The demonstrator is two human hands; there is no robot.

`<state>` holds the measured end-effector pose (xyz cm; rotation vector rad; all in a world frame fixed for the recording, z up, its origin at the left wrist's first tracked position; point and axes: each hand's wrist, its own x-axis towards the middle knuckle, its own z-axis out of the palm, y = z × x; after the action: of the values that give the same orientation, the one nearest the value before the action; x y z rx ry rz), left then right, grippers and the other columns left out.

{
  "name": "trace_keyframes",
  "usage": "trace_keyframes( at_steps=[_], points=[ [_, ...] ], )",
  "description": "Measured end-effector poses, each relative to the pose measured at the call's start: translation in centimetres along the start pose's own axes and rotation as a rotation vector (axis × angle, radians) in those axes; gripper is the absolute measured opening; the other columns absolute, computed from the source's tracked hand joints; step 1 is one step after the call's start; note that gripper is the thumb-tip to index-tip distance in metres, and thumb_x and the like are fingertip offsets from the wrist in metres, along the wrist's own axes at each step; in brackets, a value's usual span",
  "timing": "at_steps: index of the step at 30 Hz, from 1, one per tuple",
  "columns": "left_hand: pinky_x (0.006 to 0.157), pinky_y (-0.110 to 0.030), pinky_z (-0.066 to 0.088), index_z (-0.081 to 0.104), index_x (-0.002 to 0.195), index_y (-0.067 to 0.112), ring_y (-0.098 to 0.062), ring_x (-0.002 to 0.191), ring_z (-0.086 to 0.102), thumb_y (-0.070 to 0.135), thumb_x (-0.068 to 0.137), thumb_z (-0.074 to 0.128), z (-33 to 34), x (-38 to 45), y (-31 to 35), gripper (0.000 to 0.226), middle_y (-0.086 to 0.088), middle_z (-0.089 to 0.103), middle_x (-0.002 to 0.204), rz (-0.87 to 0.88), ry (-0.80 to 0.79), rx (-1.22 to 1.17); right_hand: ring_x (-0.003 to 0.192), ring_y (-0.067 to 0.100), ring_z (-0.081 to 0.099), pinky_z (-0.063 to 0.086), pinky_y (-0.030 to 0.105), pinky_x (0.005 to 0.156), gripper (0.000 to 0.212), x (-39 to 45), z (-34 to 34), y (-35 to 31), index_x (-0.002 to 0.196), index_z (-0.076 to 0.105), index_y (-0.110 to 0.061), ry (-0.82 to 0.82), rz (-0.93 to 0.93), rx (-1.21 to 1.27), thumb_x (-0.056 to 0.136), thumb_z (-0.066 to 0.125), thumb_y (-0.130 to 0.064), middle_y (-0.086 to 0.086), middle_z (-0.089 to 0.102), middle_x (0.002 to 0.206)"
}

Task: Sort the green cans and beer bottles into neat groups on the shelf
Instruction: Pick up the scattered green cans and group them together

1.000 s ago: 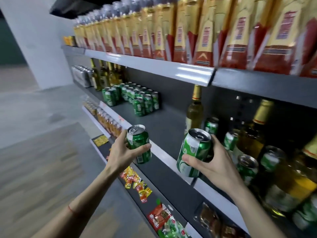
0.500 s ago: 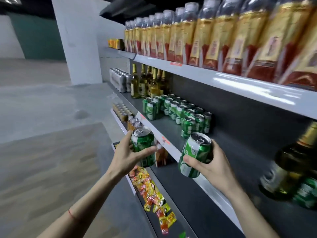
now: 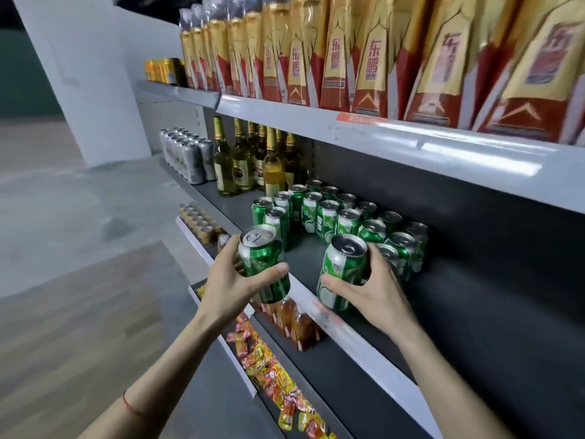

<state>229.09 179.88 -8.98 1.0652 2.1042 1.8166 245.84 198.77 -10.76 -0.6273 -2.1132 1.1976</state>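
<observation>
My left hand (image 3: 232, 285) grips a green can (image 3: 262, 258), held in the air just in front of the middle shelf's white edge (image 3: 351, 339). My right hand (image 3: 375, 289) grips a second green can (image 3: 342, 270) at the front of that shelf, right beside a cluster of several green cans (image 3: 342, 217) standing on the dark shelf board. Behind and left of the cluster stand several beer bottles (image 3: 250, 160) with gold foil necks.
Silver cans (image 3: 186, 156) fill the far left of the middle shelf. Tall gold-and-red bottles (image 3: 364, 52) line the top shelf. Below are small amber bottles (image 3: 294, 321) and loose snack packets (image 3: 272, 375). Right of my hands the shelf board is bare. A white pillar (image 3: 79, 74) stands beyond.
The view has swung left along the shelf, bringing the can cluster and bottles closer. Both hands still hold their cans; the right one now sits close beside the cluster.
</observation>
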Motion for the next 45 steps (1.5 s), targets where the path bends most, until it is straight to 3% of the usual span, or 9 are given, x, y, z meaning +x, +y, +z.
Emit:
trace_keyframes(
  at_steps=[3, 7, 12, 16, 19, 29, 33, 39, 45],
  points=[
    [0.088, -0.03, 0.062, 0.064, 0.123, 0.03, -0.006, 0.103, 0.074, 0.057, 0.06, 0.09, -0.3, 3.7, -0.6, 0.073, 0.009, 0.078, 0.114, 0.03, -0.019, 0.025, 0.091, -0.034, 0.048, 0.039, -0.003, 0.07, 0.055, 4.2, 2.0, 1.1, 0.104, 0.047, -0.045, 0.023, 0.026, -0.026, 0.072, 0.091, -0.043, -0.044, 0.055, 0.098],
    [0.088, -0.033, 0.061, 0.064, 0.122, 0.028, -0.009, 0.104, 0.074, 0.053, 0.064, 0.091, -1.0, 8.4, -1.5, 0.069, 0.007, 0.078, 0.114, 0.075, -0.038, 0.033, 0.1, 0.002, 0.056, 0.041, 0.022, 0.081, 0.064, 9.7, 4.9, 2.2, 0.119, 0.047, -0.037, 0.057, 0.052, -0.069, 0.072, 0.091, -0.042, -0.022, 0.056, 0.11],
    [0.089, -0.031, 0.062, 0.064, 0.127, 0.024, -0.009, 0.108, 0.074, 0.041, 0.071, 0.093, -2.6, 13.6, -3.1, 0.065, 0.008, 0.077, 0.118, 0.145, -0.096, 0.013, 0.141, 0.021, 0.046, 0.042, 0.035, 0.106, 0.095, 15.1, 8.7, 3.9, 0.155, 0.038, -0.02, 0.112, 0.131, -0.171, 0.077, 0.087, -0.046, -0.004, 0.05, 0.152],
    [0.108, -0.046, 0.054, 0.055, 0.146, 0.025, -0.016, 0.133, 0.062, 0.059, 0.068, 0.09, -4.5, 18.2, -5.2, 0.091, 0.005, 0.066, 0.143, 0.182, -0.192, 0.041, 0.14, 0.025, 0.048, 0.044, 0.034, 0.102, 0.096, 18.1, 11.1, 5.4, 0.155, 0.032, -0.018, 0.142, 0.169, -0.252, 0.08, 0.086, -0.044, 0.003, 0.049, 0.155],
    [0.097, -0.024, 0.056, 0.06, 0.137, 0.032, -0.008, 0.124, 0.066, 0.061, 0.069, 0.088, -5.7, 21.3, -6.1, 0.079, 0.013, 0.071, 0.134, 0.22, -0.273, -0.035, 0.136, 0.03, 0.051, 0.049, 0.043, 0.101, 0.094, 19.5, 12.8, 6.1, 0.155, 0.03, -0.017, 0.17, 0.239, -0.325, 0.082, 0.084, -0.045, 0.008, 0.054, 0.151],
    [0.089, -0.026, 0.06, 0.066, 0.127, 0.03, -0.012, 0.108, 0.075, 0.044, 0.07, 0.091, -7.9, 27.2, -8.9, 0.063, 0.008, 0.077, 0.12, 0.223, -0.491, -0.239, 0.122, 0.022, 0.061, 0.049, 0.029, 0.093, 0.081, 21.1, 16.4, 6.5, 0.145, 0.045, -0.029, 0.383, 0.278, -0.383, 0.078, 0.089, -0.037, 0.002, 0.061, 0.136],
    [0.085, -0.017, 0.056, 0.066, 0.127, 0.029, -0.007, 0.107, 0.074, 0.044, 0.071, 0.091, -8.0, 27.7, -9.5, 0.063, 0.011, 0.077, 0.119, 0.233, -0.517, -0.237, 0.093, 0.009, 0.069, 0.048, 0.014, 0.066, 0.053, 20.8, 16.8, 6.5, 0.112, 0.043, -0.032, 0.451, 0.332, -0.356, 0.081, 0.087, -0.035, -0.023, 0.062, 0.095],
    [0.09, -0.024, 0.058, 0.066, 0.128, 0.03, -0.008, 0.11, 0.074, 0.045, 0.073, 0.093, -8.1, 27.3, -9.6, 0.063, 0.01, 0.077, 0.12, 0.229, -0.53, -0.218, 0.09, -0.015, 0.065, 0.057, 0.024, 0.087, 0.052, 20.7, 17.2, 7.0, 0.122, 0.048, -0.025, 0.406, 0.331, -0.243, 0.085, 0.084, -0.019, -0.02, 0.064, 0.094],
    [0.094, -0.036, 0.06, 0.065, 0.13, 0.033, -0.01, 0.11, 0.074, 0.048, 0.071, 0.091, -7.3, 27.0, -9.0, 0.066, 0.009, 0.076, 0.122, 0.222, -0.535, -0.218, 0.12, 0.014, 0.06, 0.05, 0.031, 0.105, 0.059, 19.9, 14.9, 5.2, 0.152, 0.043, -0.017, 0.23, 0.384, -0.24, 0.098, 0.063, -0.007, 0.003, 0.06, 0.138]
  ],
)
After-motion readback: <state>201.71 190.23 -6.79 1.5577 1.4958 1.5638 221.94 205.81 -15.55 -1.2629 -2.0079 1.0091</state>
